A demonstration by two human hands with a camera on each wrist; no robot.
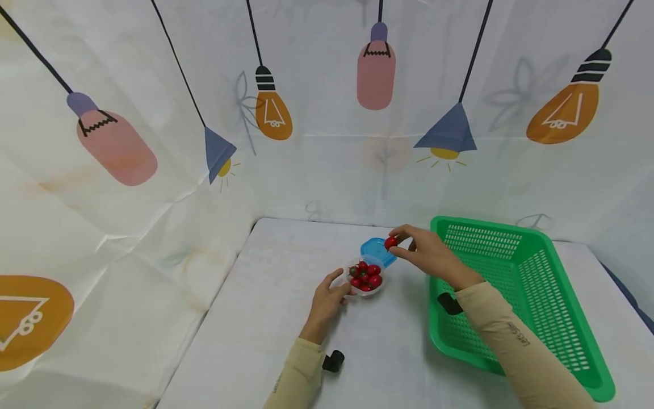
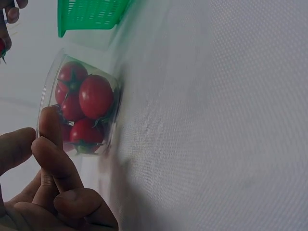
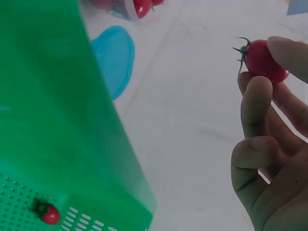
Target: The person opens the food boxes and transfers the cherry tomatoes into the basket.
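Several red cherry tomatoes [image 1: 365,278] with green stems fill a small clear plastic container [image 2: 108,139] on the table. At its near left side, my left hand [image 1: 328,300] holds the rim between thumb and fingers, while its other fingers curl below in the left wrist view. My right hand [image 1: 426,251] pinches a single cherry tomato [image 3: 262,60] between thumb and fingertips, its green stem pointing outward. This hand is in the air, near a blue lid [image 1: 373,247] that lies just behind the container.
A large green plastic basket [image 1: 516,232] with slotted walls stands on the right, beneath my right forearm. One cherry tomato [image 3: 50,215] lies inside it. The white table [image 1: 260,318] meets a lamp-patterned sheet [image 1: 317,170] at the back and left.
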